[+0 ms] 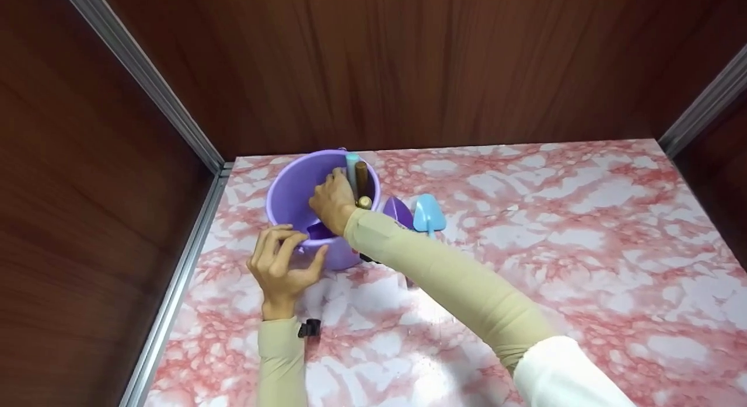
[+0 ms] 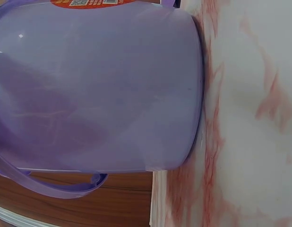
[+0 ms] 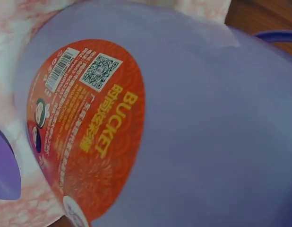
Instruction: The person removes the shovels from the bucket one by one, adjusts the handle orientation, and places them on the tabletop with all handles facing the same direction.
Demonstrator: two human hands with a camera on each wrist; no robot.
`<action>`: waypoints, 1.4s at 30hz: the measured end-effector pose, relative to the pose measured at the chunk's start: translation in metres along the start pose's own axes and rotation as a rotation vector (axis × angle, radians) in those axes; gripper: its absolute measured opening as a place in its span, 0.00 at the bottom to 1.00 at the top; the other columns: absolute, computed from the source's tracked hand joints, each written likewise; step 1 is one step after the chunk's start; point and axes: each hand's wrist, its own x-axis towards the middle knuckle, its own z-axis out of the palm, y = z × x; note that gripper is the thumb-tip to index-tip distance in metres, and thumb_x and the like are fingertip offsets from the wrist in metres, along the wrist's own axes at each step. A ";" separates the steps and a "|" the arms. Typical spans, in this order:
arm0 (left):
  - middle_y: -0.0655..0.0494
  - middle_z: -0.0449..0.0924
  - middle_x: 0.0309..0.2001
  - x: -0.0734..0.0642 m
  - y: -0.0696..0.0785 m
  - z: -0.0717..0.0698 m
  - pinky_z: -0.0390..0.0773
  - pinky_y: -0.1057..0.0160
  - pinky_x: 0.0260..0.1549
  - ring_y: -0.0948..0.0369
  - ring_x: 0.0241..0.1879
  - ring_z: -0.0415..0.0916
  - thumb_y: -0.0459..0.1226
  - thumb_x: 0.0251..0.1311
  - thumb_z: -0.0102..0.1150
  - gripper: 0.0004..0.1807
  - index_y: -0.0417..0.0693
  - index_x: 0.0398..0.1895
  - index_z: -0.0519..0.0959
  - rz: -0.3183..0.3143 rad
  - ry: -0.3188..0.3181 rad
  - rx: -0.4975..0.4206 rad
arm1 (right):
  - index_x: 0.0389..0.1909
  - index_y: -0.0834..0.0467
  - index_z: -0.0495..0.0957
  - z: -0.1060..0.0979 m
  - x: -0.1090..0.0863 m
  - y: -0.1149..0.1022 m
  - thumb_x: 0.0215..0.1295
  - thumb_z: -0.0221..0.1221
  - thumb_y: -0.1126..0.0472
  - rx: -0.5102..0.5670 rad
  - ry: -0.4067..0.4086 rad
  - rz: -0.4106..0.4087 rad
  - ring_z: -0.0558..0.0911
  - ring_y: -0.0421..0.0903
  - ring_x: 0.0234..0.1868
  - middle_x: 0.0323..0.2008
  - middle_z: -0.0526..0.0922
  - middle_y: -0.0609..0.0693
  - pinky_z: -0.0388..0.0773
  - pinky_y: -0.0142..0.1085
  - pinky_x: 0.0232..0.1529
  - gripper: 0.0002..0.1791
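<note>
The grip of the left hand is on the near-left rim of the purple bucket, fingers bent over the edge and thumb against the outer wall. The right hand reaches through the bucket's mouth, its back turned up; its fingertips are hidden, so I cannot tell whether this grip holds anything. The bucket stands upright toward the far left of a pink-and-white marbled surface, and the left wrist view shows its base resting there and its curved carrying handle hanging at the side.

Inside the bucket, just beside the right hand, a turquoise handle and a brown handle stand up near the right wall, with a round-ended wooden handle close to them. A dark purple piece lies inside by the near wall.

Just right of the bucket, a purple blade and a light blue shovel lie near each other, partly covered by the right sleeve. The right wrist view shows an orange label printed "BUCKET" on the outer wall. Brown wooden panels rise behind and at both sides.
</note>
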 end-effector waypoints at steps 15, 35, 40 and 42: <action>0.50 0.86 0.30 -0.001 0.005 0.001 0.88 0.52 0.36 0.50 0.35 0.86 0.57 0.54 0.75 0.23 0.46 0.28 0.88 -0.002 -0.022 -0.004 | 0.75 0.41 0.73 0.008 0.010 -0.005 0.85 0.43 0.56 -0.178 -0.068 0.033 0.75 0.57 0.71 0.72 0.78 0.50 0.66 0.59 0.76 0.25; 0.49 0.85 0.30 -0.002 0.002 0.000 0.88 0.51 0.37 0.49 0.36 0.86 0.56 0.54 0.75 0.22 0.45 0.27 0.87 0.001 -0.010 -0.008 | 0.74 0.50 0.74 -0.027 -0.009 0.007 0.83 0.46 0.59 -0.209 0.025 0.084 0.73 0.62 0.72 0.69 0.80 0.55 0.66 0.62 0.76 0.24; 0.49 0.85 0.31 -0.001 0.002 -0.001 0.88 0.51 0.37 0.50 0.36 0.85 0.55 0.53 0.75 0.21 0.46 0.27 0.87 -0.001 -0.014 -0.003 | 0.68 0.53 0.79 -0.035 -0.009 0.014 0.83 0.44 0.60 -0.201 0.035 0.119 0.75 0.59 0.69 0.59 0.84 0.55 0.65 0.62 0.76 0.21; 0.49 0.85 0.31 -0.001 0.002 -0.002 0.88 0.52 0.37 0.49 0.36 0.85 0.55 0.53 0.76 0.21 0.46 0.27 0.87 -0.003 -0.017 -0.001 | 0.66 0.55 0.80 -0.038 -0.009 0.018 0.84 0.42 0.60 -0.176 0.057 0.147 0.75 0.59 0.67 0.56 0.85 0.56 0.65 0.61 0.76 0.22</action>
